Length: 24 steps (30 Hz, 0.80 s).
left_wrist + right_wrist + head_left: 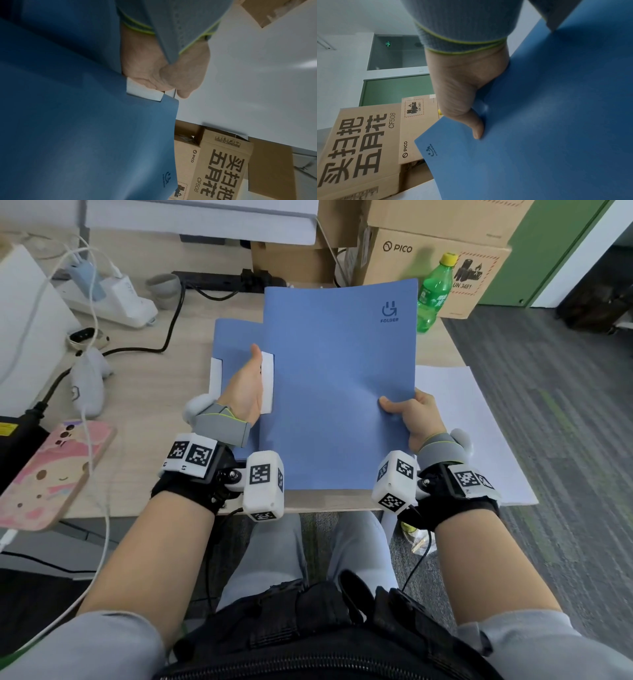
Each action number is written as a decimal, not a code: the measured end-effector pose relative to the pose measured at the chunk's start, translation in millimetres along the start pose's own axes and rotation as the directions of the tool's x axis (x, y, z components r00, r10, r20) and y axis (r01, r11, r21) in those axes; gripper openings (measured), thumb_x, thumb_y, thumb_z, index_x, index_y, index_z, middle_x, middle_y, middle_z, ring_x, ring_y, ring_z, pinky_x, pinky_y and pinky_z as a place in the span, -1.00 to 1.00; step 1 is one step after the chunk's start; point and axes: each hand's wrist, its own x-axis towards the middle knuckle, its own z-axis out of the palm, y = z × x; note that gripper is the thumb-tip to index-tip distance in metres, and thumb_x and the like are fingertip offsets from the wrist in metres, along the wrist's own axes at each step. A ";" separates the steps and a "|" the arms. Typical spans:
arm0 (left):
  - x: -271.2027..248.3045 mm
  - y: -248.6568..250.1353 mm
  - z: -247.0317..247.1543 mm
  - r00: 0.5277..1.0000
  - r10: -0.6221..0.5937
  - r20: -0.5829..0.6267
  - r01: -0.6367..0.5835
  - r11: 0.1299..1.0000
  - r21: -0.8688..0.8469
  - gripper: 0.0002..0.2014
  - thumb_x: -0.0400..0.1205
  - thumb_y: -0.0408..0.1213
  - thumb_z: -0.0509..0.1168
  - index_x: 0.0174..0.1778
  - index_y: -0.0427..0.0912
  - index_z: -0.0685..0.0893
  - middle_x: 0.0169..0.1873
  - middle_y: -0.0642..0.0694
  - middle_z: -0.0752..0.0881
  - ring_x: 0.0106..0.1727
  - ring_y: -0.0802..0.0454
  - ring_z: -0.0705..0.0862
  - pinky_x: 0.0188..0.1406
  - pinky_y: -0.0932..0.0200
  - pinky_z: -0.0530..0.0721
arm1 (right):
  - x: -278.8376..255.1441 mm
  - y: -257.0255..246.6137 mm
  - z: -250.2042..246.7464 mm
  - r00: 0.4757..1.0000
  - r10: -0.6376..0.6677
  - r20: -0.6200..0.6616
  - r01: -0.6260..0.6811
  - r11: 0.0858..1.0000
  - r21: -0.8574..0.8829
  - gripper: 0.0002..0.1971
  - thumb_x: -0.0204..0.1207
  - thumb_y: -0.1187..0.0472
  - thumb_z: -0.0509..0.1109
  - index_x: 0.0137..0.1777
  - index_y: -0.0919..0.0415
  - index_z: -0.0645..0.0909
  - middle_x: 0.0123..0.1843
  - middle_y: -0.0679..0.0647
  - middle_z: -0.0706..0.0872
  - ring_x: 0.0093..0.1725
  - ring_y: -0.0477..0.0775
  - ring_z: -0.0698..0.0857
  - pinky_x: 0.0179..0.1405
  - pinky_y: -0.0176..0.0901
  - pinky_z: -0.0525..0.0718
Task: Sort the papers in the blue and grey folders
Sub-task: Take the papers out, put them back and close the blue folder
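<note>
A blue folder (339, 392) marked FOLDER is lifted above the desk in the head view, tilted toward me. My left hand (245, 385) grips its left spine edge at the white clip strip (268, 381), thumb on top. My right hand (409, 416) pinches its right edge, thumb pressed on the cover. A second blue flap (236, 340) shows behind on the left. In the left wrist view my left hand (164, 75) holds the white strip (145, 93) of the folder (85, 121). In the right wrist view my right thumb (476, 125) presses the blue cover (547, 128). No grey folder is visible.
White paper sheets (469, 419) lie on the desk at the right. A green soda bottle (434, 292) stands behind the folder beside cardboard boxes (428, 251). At the left are a phone in a pink case (51, 470), cables, a power strip (113, 299) and a white controller (87, 385).
</note>
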 end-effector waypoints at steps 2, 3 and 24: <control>1.2 -3.6 -8.4 0.994 -0.016 0.104 0.026 0.995 -0.100 -0.36 0.67 0.18 -0.05 0.56 -0.17 0.31 0.53 -0.15 0.43 0.53 -0.07 0.43 0.54 -0.05 0.40 | 0.4 0.2 1.8 1.000 0.001 0.004 -0.001 1.000 -0.011 -0.76 0.42 0.52 0.41 -0.17 0.13 0.69 -0.26 -0.03 0.81 -0.32 0.01 0.77 -0.20 -0.12 0.77; 0.7 -4.3 -12.9 0.992 -0.020 0.126 0.035 0.993 -0.113 -0.40 0.67 0.13 0.00 0.52 -0.19 0.38 0.48 -0.13 0.50 0.48 -0.08 0.50 0.57 -0.10 0.37 | 0.8 0.0 3.5 1.000 0.002 0.006 -0.002 1.000 -0.021 -0.76 0.43 0.51 0.41 -0.16 0.13 0.69 -0.25 -0.04 0.80 -0.34 -0.01 0.77 -0.26 -0.16 0.76; -1.3 -10.8 -82.5 0.965 0.216 -0.150 -0.122 0.872 0.474 -0.47 0.47 -0.71 0.17 0.40 -0.37 0.46 0.34 -0.20 0.60 0.35 -0.09 0.59 0.17 0.20 0.55 | 47.9 3.8 90.8 0.991 -0.049 -0.124 -0.027 0.837 -0.546 -0.44 0.24 0.23 0.50 0.30 0.12 0.55 0.16 0.10 0.68 0.13 0.19 0.67 0.13 -0.01 0.67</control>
